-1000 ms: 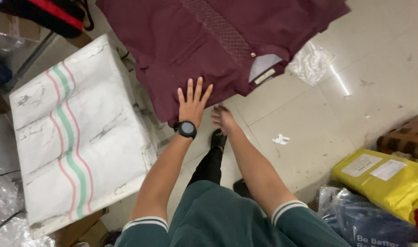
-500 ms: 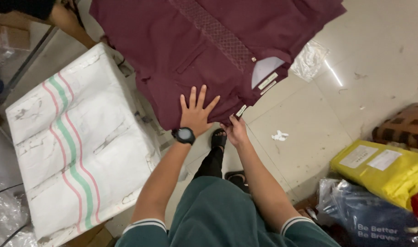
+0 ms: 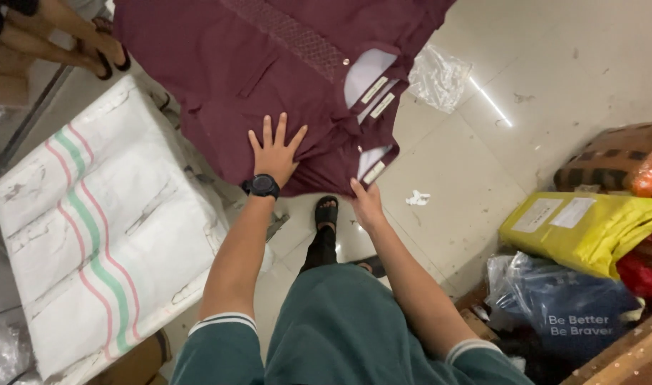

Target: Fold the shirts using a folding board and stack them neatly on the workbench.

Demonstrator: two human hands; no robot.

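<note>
Maroon shirt (image 3: 269, 64) spread flat on the pale tiled floor (image 3: 554, 93), collar with white inner labels turned toward the right. Left hand (image 3: 274, 151) pressed palm-down on the lower hem, fingers (image 3: 279, 128) fanned apart, black wristwatch (image 3: 263, 186) just below. Right hand (image 3: 367, 207) at the folded corner near the lowest label, fingers together, pinching the fabric edge. Beneath the hem, a foot in a black sandal (image 3: 326, 212). Left of the garment, touching its edge, a white woven sack (image 3: 98, 235) with green and pink stripes. Near the collar, a crumpled clear plastic bag (image 3: 438, 75). Small scrap of white paper (image 3: 416, 197) beside the right wrist. Well apart on the right, a yellow mailer bag (image 3: 575, 228) above a blue plastic package (image 3: 561, 314). Another person's bare feet (image 3: 90, 43) at upper left.
</note>
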